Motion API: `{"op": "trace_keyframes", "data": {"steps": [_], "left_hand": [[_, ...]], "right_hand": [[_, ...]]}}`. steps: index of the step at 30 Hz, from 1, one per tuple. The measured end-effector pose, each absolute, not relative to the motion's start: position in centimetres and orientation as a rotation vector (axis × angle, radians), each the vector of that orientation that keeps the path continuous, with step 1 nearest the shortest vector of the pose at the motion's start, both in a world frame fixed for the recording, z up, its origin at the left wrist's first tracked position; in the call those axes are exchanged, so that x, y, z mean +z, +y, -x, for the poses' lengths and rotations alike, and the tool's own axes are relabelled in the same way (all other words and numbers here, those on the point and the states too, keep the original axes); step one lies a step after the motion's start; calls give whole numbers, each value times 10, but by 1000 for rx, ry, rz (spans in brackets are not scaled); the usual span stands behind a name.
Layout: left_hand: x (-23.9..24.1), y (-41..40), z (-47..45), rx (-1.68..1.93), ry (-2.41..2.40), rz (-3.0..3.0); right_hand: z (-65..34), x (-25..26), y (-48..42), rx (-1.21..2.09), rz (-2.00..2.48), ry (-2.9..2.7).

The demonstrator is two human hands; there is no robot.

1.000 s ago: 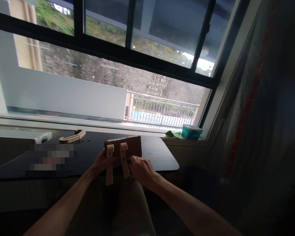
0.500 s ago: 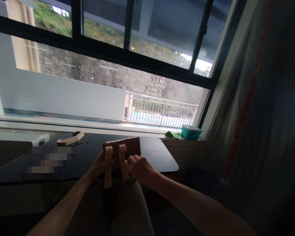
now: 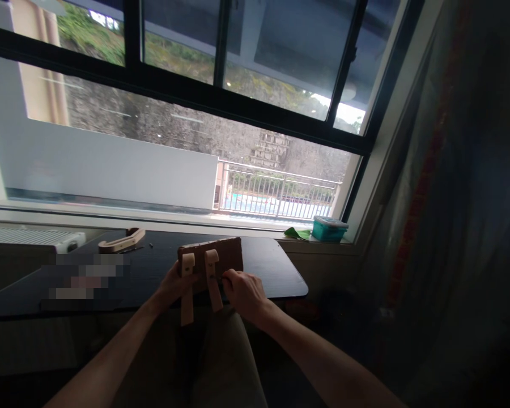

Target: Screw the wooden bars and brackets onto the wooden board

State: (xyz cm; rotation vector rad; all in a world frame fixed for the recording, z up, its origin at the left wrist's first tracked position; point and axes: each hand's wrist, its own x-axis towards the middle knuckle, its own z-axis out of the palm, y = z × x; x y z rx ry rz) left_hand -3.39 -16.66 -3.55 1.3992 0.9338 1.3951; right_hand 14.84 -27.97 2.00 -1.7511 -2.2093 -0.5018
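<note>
A brown wooden board point(image 3: 225, 255) with two pale wooden strips point(image 3: 212, 280) fixed to its face stands tilted at the near edge of a black table point(image 3: 276, 272). My left hand point(image 3: 172, 286) grips the board's left side, fingers behind it. My right hand point(image 3: 244, 292) is closed in a pinch beside the right strip, on something small and dark that I cannot make out. Both forearms reach up from the bottom of the view.
A curved pale wooden piece point(image 3: 121, 239) lies at the table's back left, with tiny dark bits beside it. A teal box point(image 3: 329, 228) and a green leaf point(image 3: 297, 233) rest on the window sill at right. A white radiator point(image 3: 29, 238) sits at left.
My right hand shifted slightly at the right strip, from spread knuckles to a tighter pinch. The board and my left hand have barely moved.
</note>
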Motion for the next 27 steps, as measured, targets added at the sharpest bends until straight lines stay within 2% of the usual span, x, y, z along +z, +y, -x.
{"op": "trace_keyframes", "data": {"steps": [11,21,27], "left_hand": [[-37,-166,34,1385,942,-1386],[-37,-165,33,1385,930,-1373],[-40,-162,33,1396,894,-1380]], "right_hand": [[-136,34,-282,-631,1465,-2603],[-133,8,-287,-347,1919,-2104],[-134,23,-289,-238,1871,-2105]]}}
